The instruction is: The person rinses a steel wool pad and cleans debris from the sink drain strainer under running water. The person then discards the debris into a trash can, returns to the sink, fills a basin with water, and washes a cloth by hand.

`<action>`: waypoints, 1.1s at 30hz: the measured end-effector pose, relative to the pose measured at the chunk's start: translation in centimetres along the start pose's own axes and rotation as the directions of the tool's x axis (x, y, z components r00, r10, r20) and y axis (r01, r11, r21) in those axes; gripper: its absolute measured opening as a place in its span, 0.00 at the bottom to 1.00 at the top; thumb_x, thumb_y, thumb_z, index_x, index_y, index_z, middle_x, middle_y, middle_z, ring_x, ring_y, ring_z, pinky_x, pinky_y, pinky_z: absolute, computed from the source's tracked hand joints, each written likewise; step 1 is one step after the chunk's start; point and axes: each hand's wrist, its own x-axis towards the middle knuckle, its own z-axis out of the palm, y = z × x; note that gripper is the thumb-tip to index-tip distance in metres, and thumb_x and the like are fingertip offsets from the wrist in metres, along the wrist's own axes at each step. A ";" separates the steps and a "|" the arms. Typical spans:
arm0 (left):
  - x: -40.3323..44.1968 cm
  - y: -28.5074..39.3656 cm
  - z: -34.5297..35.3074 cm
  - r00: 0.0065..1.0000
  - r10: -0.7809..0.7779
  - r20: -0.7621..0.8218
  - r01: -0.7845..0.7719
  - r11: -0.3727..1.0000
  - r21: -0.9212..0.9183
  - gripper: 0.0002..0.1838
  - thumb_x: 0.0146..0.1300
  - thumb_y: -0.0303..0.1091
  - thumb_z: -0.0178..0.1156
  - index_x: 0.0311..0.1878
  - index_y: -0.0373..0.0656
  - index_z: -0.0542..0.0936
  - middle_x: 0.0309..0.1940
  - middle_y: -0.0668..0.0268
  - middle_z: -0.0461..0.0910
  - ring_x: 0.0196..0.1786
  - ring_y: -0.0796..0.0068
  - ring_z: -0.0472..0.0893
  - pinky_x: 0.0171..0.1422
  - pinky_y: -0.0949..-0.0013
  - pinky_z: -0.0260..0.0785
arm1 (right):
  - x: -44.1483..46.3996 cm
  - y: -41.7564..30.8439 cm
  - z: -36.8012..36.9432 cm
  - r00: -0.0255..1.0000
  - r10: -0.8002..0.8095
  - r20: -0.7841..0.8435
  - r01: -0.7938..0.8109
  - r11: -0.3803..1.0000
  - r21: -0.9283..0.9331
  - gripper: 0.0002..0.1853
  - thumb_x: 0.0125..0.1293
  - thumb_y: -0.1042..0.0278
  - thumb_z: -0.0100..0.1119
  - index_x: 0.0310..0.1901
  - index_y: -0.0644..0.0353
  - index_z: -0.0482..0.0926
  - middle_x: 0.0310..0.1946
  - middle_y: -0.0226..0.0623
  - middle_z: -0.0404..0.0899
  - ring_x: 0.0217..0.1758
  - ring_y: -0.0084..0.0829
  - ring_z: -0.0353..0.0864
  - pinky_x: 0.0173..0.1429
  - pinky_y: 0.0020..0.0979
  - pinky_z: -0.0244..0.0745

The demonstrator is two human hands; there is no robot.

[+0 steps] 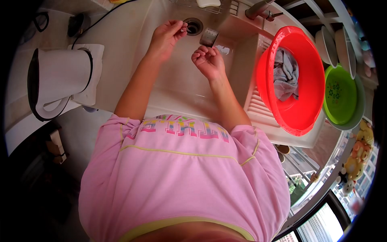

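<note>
Over the pale sink (181,84), my left hand (166,39) is beside the round drain (193,27), with thumb and fingers pinched together. A tiny bit of something may be between its fingertips, too small to name. My right hand (209,62) is lower and to the right, its fingers curled in. Just beyond those fingertips a small metal strainer cup (209,37) with holes lies tilted in the sink. Whether the fingers touch it I cannot tell.
A red basin (266,80) with a grey cloth (286,74) stands on the ribbed drainboard (258,107) at right. The faucet (258,9) is behind. A white kettle (64,72) stands left; a green basin (340,94) is far right.
</note>
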 end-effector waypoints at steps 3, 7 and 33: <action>0.3 0.1 -0.9 0.998 -0.053 -0.034 0.049 0.993 -0.108 0.07 0.58 0.30 0.56 0.37 0.39 0.71 0.33 0.66 0.75 0.36 0.79 0.74 0.46 0.77 0.69 | -0.9 0.9 1.1 0.965 -0.025 0.262 -0.009 0.992 0.128 0.22 0.62 0.61 0.36 0.09 0.52 0.54 0.17 0.28 0.58 0.23 0.23 0.56 0.31 0.24 0.54; 0.2 -1.3 -1.6 0.990 -0.132 -0.042 0.126 0.984 -0.129 0.08 0.57 0.28 0.57 0.38 0.39 0.70 0.32 0.65 0.75 0.36 0.78 0.75 0.45 0.77 0.70 | -1.4 1.0 0.9 0.819 0.035 0.573 -0.049 0.999 0.009 0.22 0.57 0.65 0.39 0.06 0.52 0.53 0.12 0.27 0.56 0.19 0.22 0.55 0.29 0.23 0.51; -1.5 2.1 2.4 0.997 0.066 0.041 -0.070 0.992 0.104 0.07 0.56 0.32 0.58 0.34 0.39 0.76 0.27 0.71 0.74 0.30 0.83 0.70 0.38 0.78 0.65 | -1.8 1.0 -2.0 0.772 0.294 0.564 -0.042 0.908 -0.416 0.19 0.54 0.63 0.46 0.08 0.47 0.56 0.09 0.21 0.56 0.16 0.19 0.52 0.24 0.22 0.49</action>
